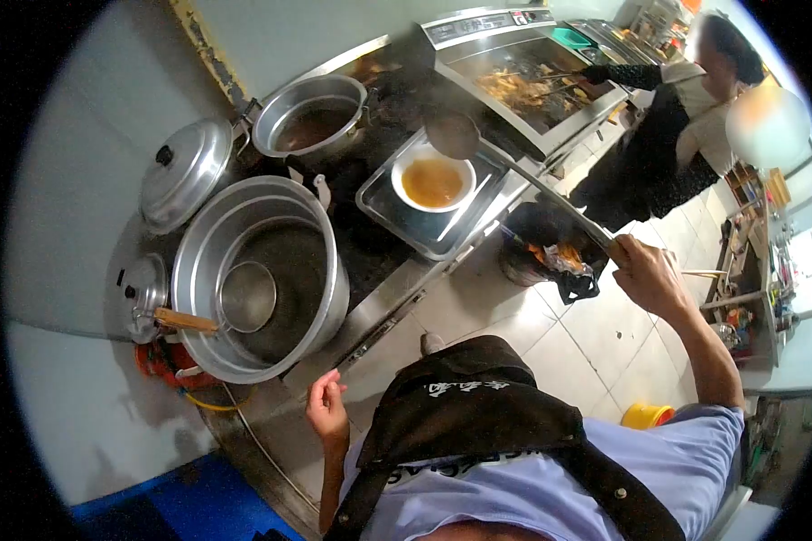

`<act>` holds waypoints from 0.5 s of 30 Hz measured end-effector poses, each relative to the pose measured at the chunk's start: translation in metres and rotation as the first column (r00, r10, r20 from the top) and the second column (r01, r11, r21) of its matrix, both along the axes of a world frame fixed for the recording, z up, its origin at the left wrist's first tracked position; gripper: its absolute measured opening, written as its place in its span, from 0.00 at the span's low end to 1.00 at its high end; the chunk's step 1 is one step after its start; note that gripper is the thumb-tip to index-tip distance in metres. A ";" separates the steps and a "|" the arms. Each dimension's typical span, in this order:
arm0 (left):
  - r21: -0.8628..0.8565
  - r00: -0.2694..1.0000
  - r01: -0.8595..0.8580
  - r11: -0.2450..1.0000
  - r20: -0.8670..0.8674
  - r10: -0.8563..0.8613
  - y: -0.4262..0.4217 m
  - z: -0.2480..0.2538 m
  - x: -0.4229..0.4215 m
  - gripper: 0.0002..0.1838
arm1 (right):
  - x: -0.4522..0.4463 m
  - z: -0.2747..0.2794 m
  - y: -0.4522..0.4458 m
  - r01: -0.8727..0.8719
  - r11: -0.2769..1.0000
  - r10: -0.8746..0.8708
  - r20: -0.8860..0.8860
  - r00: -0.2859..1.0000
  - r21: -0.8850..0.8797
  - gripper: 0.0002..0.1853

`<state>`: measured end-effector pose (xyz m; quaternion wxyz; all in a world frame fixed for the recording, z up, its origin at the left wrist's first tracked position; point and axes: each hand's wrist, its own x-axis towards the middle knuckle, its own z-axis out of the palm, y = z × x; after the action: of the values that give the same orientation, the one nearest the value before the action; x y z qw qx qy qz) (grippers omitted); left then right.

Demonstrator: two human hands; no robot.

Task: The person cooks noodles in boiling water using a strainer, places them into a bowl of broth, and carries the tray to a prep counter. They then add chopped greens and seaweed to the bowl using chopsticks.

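Note:
My right hand [648,273] is wrapped round the handle of a long ladle [451,135]. The ladle's dark scoop hangs over the far edge of a white bowl [401,197] that holds brown broth [433,180]. That bowl stands on a metal tray [390,216] on the stove. Near the front of a large aluminium pot [334,279], my left hand [327,406] holds nothing, its fingers loosely bent and apart. Inside the pot is dark liquid, with a round metal scoop or strainer [248,298] whose wooden handle [185,320] crosses the rim.
A smaller pot [311,117] of dark liquid sits behind, by two lids [187,171]. At the back right a co-worker [668,135] reaches with tongs over a steaming pan of food [523,86]. A bin [550,257] with a black bag and a yellow bucket [645,416] stand on the tiled floor.

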<state>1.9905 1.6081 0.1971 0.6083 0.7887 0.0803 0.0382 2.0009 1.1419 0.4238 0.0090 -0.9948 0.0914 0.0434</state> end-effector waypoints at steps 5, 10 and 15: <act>0.037 1.000 0.008 0.999 -0.004 -0.008 0.001 0.008 -0.002 0.10 | 0.019 0.012 -0.006 0.127 0.871 -0.106 -0.070 0.992 0.475 0.15; 0.033 0.998 -0.052 0.998 0.049 0.050 0.006 0.000 -0.011 0.10 | 0.083 0.034 0.005 0.081 0.690 -0.036 -0.078 0.996 0.719 0.15; 0.115 0.992 -0.127 0.985 -0.006 0.129 0.011 0.023 -0.032 0.11 | 0.237 0.018 0.028 -0.394 0.846 0.395 0.075 0.916 0.359 0.14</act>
<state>1.9589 1.6194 0.2202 0.5577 0.8158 0.1327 0.0765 2.2375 1.1698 0.4414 0.1855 -0.9728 -0.1248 0.0615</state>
